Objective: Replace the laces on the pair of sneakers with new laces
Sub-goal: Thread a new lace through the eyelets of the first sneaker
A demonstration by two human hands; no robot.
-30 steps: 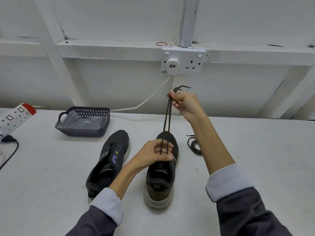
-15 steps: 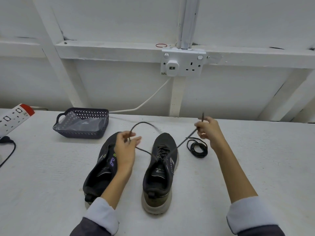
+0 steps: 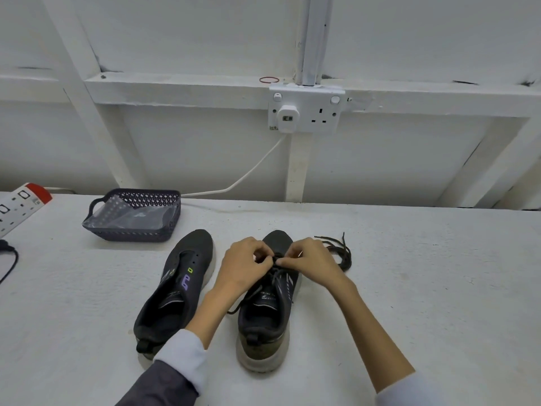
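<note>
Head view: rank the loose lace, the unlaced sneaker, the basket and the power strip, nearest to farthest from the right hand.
From the right hand:
1. Loose lace, just to its right on the table.
2. Unlaced sneaker, to its left.
3. Basket, farther left and back.
4. Power strip, at the far left edge.

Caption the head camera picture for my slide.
Lacing up: left hand and right hand pinch the lace on one sneaker; the other sneaker lies unlaced beside it, a loose lace coiled nearby.

Your left hand (image 3: 244,266) and right hand (image 3: 311,263) meet fingertip to fingertip, fingers curled, pinching the lace (image 3: 276,275); forearms angle in from 7 and 5 o'clock.
</note>
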